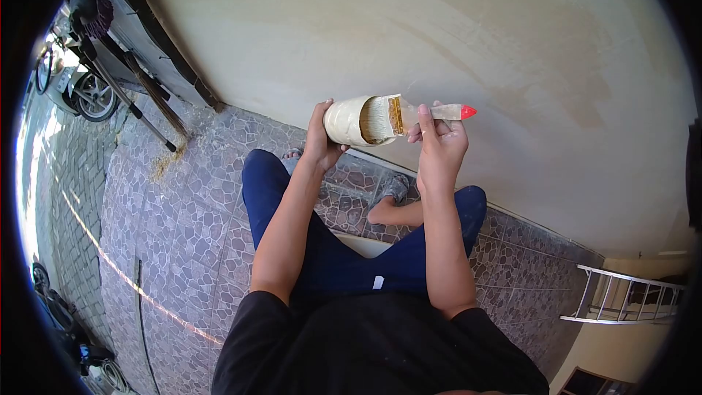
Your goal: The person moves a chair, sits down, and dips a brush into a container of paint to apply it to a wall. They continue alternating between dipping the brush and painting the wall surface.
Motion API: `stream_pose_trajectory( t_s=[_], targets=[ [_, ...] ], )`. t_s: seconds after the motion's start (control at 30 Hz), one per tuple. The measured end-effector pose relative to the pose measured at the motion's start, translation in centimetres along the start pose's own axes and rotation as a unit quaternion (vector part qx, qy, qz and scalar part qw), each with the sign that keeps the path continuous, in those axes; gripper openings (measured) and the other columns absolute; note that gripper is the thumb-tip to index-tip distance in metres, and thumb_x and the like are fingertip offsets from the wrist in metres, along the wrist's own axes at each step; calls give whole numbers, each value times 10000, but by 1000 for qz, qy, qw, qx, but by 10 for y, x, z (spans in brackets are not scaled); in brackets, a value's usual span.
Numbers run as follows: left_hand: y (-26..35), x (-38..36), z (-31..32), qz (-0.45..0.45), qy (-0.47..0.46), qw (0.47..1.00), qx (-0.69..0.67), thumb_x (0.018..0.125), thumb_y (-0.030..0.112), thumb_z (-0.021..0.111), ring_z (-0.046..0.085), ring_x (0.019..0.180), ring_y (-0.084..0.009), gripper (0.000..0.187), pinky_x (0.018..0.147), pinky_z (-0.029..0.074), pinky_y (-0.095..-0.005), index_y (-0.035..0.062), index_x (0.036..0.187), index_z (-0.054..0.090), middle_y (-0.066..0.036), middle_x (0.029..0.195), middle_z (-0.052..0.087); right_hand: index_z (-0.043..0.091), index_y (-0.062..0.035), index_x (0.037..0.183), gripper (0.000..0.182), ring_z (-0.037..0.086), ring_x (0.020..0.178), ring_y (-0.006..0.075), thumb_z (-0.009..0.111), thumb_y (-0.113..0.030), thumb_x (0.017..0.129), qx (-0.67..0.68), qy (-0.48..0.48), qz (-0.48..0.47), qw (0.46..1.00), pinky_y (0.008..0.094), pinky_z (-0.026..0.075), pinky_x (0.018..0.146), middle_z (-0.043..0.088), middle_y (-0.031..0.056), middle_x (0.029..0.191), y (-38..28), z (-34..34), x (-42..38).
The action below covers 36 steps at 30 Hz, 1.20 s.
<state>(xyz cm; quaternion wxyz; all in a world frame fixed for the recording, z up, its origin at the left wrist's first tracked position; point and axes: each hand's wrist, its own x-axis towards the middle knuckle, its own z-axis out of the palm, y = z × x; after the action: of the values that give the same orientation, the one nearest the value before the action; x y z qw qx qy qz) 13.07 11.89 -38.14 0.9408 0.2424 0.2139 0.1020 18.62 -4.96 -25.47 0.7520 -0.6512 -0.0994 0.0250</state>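
Presently, we note paintbrush (395, 117) bristles inside mouth of paint-coated container (349, 121), held up before cream wall (439, 29). Our judgement: wipe bristles on rim, keep container tilted only slightly, load brush moderately to avoid drips on tiled floor (183, 205). Brush: wooden handle, red tip, pale loaded bristles, metal ferrule. Left hand (322, 135) clamped round container; right hand (437, 135) clamped on handle. We sit cross-legged in blue trousers. Ladder (621, 296) at right, broom (131, 73) leaning at left.

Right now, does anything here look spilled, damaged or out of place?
A small heap of yellowish dust lies spilled on the tiled floor below the leaning broom. The wall shows uneven darker patches. The brush and container look normal.
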Motion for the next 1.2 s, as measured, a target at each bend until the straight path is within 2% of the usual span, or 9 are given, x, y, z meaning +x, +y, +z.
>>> stream_pose_trajectory(
  t_s=[0.13, 0.47, 0.57, 0.63, 0.67, 0.73, 0.83, 1.07, 1.2],
  targets=[
    [3, -4, 4, 1, 2, 1000, -5, 1046, 497, 486, 672, 600, -143, 412, 389, 427, -271, 125, 1087, 659, -12, 806, 704, 554, -8, 1066, 213, 567, 642, 84, 642, -202, 1079, -106, -43, 26, 993, 247, 456, 551, 629, 53, 842, -7, -5, 2],
    [2, -3, 3, -29, 41, 999, -13, 1036, 526, 496, 656, 595, -131, 418, 391, 437, -252, 150, 1102, 667, -3, 809, 701, 455, 2, 1193, 292, 577, 641, 106, 584, -245, 1108, -38, 12, -65, 997, 275, 469, 547, 628, 75, 865, 2, 11, -7],
    [2, -2, 2, -39, 33, 999, -20, 1038, 526, 488, 654, 602, -128, 429, 388, 435, -234, 149, 1124, 672, -4, 821, 703, 437, -13, 1219, 308, 597, 707, 119, 594, -252, 1105, 28, 37, -36, 998, 304, 475, 579, 626, 66, 906, 6, 10, -5],
    [2, -1, 2, -42, 27, 998, -23, 1040, 525, 483, 654, 607, -129, 434, 385, 434, -225, 149, 1139, 675, -6, 828, 705, 495, -48, 1194, 247, 604, 794, 126, 611, -243, 1096, 135, 68, 61, 987, 312, 473, 637, 623, 42, 955, 14, 6, -2],
    [1, 0, 1, -45, 23, 998, -29, 1043, 522, 478, 657, 617, -129, 439, 383, 431, -217, 147, 1154, 675, -11, 852, 710, 495, -48, 1194, 247, 604, 794, 126, 611, -243, 1096, 135, 68, 57, 987, 312, 473, 637, 623, 42, 955, 23, 0, 0],
    [1, 1, -1, -46, 20, 998, -36, 1045, 520, 472, 660, 627, -130, 444, 381, 428, -209, 145, 1169, 675, -17, 875, 715, 572, -80, 1127, 171, 596, 852, 133, 636, -232, 1083, 228, 13, 143, 963, 308, 467, 685, 631, 29, 997, 34, -8, 4],
    [0, 3, -5, -59, 7, 997, -55, 1050, 515, 460, 691, 678, -156, 458, 375, 439, -202, 135, 1193, 671, -44, 933, 727, 621, -89, 1069, 128, 590, 858, 140, 657, -212, 1070, 287, 28, 225, 931, 290, 463, 702, 641, 28, 1017, 40, -10, 3],
    [2, 6, -8, -67, -6, 996, -63, 1011, 554, 506, 685, 679, -145, 466, 411, 461, -223, 142, 1153, 671, -19, 897, 718, 651, -65, 1067, 102, 605, 850, 147, 677, -163, 1050, 385, 7, 267, 884, 284, 506, 705, 671, 55, 1014, 44, -8, 8],
    [2, 11, -15, -64, -17, 994, -82, 1015, 541, 508, 684, 679, -151, 453, 409, 460, -219, 141, 1150, 673, -17, 889, 710, 680, -60, 1057, 91, 632, 839, 141, 674, -151, 1049, 386, -46, 195, 900, 273, 535, 725, 706, 73, 1018, 18, -1, 19]
  ],
)
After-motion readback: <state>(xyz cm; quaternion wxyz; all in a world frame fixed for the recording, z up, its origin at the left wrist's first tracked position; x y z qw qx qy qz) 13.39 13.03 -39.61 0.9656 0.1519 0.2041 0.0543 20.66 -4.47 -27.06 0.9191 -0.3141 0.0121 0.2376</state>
